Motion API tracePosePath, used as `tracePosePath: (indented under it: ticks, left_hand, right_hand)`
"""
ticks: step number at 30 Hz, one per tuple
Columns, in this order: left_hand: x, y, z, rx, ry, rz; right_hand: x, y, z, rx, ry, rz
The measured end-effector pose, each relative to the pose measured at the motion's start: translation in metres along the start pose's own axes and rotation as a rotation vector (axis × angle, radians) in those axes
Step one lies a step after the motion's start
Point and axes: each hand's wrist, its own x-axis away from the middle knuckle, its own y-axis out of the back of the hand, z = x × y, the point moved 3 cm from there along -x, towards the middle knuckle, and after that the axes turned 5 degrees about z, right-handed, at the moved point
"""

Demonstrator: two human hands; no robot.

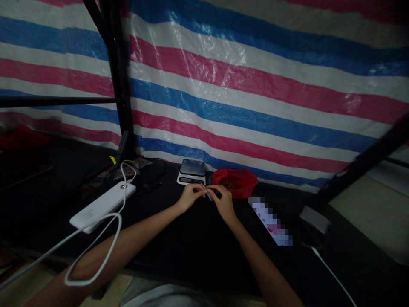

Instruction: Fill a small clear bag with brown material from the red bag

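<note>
In the middle of the head view, my left hand [191, 197] and my right hand [223, 202] meet in front of a small digital scale [192, 168]. Between their pinched fingertips is a small shiny, see-through strip-like thing [209, 195]; its exact kind is too small to tell. The scale has a white body and a dark top plate, with its display facing me. Just behind my right hand lies a red plastic bag [244, 187], its mouth spread wide, with small brownish pieces [226, 184] inside.
A white power bank [102, 208] with a looping white cable [119, 224] lies left, the cable crossing near my left forearm. Right are a pixelated flat object [270, 221] and a grey block [315, 219] near another cable. A striped tarp [223, 98] hangs behind the black surface.
</note>
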Motion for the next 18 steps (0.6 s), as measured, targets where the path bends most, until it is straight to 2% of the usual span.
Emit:
tracePosePath:
  ticks: [2, 8, 18]
  left_hand:
    - [-0.0001, 0.0024, -0.0020, -0.022, 0.002, -0.045]
    - [0.0020, 0.0024, -0.0090, -0.044, -0.019, -0.089]
    - [0.0044, 0.0030, -0.0048, -0.068, -0.037, -0.069]
  right_hand:
    - [0.0004, 0.0005, 0.0023, 0.021, 0.005, 0.006]
    - [0.0013, 0.0030, 0.0082, 0.332, 0.029, -0.013]
    - [0.0021, 0.0006, 0.0104, 0.377, 0.055, 0.025]
